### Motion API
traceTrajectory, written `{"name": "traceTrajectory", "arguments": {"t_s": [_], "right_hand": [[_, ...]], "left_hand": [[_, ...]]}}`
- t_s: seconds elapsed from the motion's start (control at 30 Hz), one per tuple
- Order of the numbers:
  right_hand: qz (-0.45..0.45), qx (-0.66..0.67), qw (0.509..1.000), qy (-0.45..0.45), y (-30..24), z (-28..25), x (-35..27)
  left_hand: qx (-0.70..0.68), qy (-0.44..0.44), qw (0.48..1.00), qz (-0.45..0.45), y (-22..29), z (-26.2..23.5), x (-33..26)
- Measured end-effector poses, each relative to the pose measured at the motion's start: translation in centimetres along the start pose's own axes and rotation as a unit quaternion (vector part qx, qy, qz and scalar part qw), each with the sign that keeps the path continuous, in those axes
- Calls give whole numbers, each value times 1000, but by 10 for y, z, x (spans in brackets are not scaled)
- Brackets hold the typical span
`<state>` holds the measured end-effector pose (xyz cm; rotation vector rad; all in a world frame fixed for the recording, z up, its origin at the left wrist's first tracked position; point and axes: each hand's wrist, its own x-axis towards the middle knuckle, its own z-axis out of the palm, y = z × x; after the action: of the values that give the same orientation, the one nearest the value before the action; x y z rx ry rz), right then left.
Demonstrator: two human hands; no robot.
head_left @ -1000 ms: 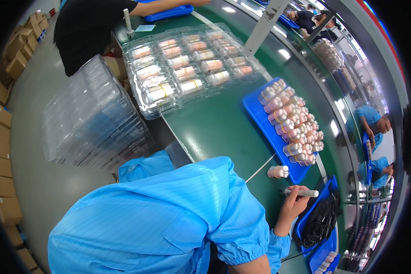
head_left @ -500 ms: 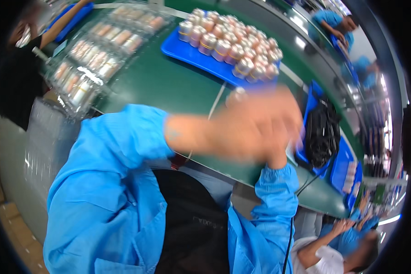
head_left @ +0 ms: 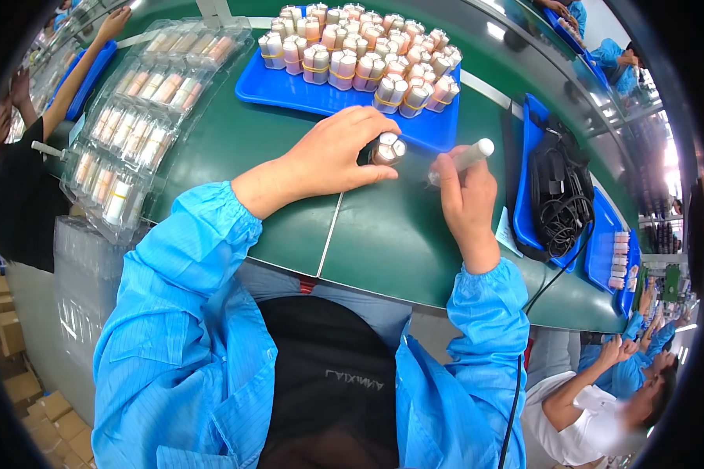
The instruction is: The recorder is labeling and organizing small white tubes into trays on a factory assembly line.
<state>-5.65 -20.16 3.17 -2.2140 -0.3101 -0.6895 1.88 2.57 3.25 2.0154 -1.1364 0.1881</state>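
My left hand [head_left: 328, 156] curves its thumb and fingers around a small bundle of tubes [head_left: 386, 148] standing upright on the green table. The bundle shows pale, shiny round ends on top; its far side is hidden by my fingers. To the right, my right hand [head_left: 471, 199] is closed on a single slim tube [head_left: 473, 155], held tilted with its white end up and right. Its lower part is hidden by my fingers. Beyond both hands, a blue tray [head_left: 328, 95] carries many similar upright bundles [head_left: 343, 69], pinkish and white with yellow bands.
Clear plastic packs [head_left: 125, 129] of tubes lie at the left. A blue tray [head_left: 530, 156] with a black cable bundle [head_left: 559, 187] sits at the right, and another blue tray [head_left: 600, 262] holds more tubes. Co-workers [head_left: 579, 406] sit at the right; another person's arm [head_left: 82, 70] reaches in at far left.
My hands were together and blurred at the right of centre; now they are apart. The left is around the bundle, and the right shows a slim tube. The view has shifted slightly.
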Motion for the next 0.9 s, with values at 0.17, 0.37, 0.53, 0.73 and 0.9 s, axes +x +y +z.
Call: {"name": "traceTrajectory", "arguments": {"t_s": [0.17, 0.37, 0.53, 0.73, 0.9], "right_hand": [[49, 102, 992, 54, -14, -10, 3], [-53, 167, 983, 51, -33, -12, 4], [-41, 185, 980, 53, -37, -13, 1], [-46, 129, 990, 31, -35, -13, 0], [-23, 135, 990, 42, -37, -10, 0]], "left_hand": [[-53, -6, 999, -4, 11, 5, 0], [-37, 1, 995, 90, 9, 20, -3], [-43, 4, 994, 101, 9, 23, -3], [-37, 5, 994, 100, 10, 23, -4], [-33, 11, 994, 100, 10, 24, -4]]}}
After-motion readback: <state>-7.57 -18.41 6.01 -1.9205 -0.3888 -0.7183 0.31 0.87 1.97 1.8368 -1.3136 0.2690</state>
